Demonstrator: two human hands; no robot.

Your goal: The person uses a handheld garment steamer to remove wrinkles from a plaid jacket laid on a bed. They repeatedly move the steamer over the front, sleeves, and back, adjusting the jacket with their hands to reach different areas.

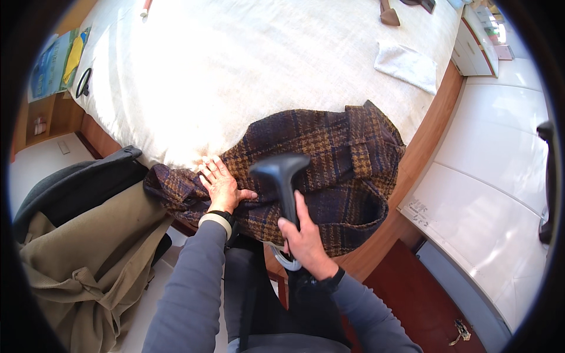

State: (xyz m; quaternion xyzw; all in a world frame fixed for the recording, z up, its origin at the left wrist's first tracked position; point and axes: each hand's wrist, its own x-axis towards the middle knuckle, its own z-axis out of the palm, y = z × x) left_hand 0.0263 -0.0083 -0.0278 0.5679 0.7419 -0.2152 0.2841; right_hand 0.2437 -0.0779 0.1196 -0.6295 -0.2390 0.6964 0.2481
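A brown, navy and mustard plaid coat (pixel 329 147) lies spread along the near edge of a bed. My left hand (pixel 222 185) rests flat on its left part, fingers spread and thumb out to the right, holding nothing. My right hand (pixel 303 235) is wrapped round the handle of a black garment steamer (pixel 280 167), whose broad head is over the middle of the coat. Whether the head touches the cloth I cannot tell. A pale grey hose (pixel 285 259) curves below my right hand.
A tan coat (pixel 94 270) and a dark garment (pixel 88 185) hang at the left, close to my left arm. On the white bedspread (pixel 235 59) are a folded white cloth (pixel 406 66), a brown object (pixel 388 15) and a black loop (pixel 84 83). White cabinets (pixel 482 176) stand right.
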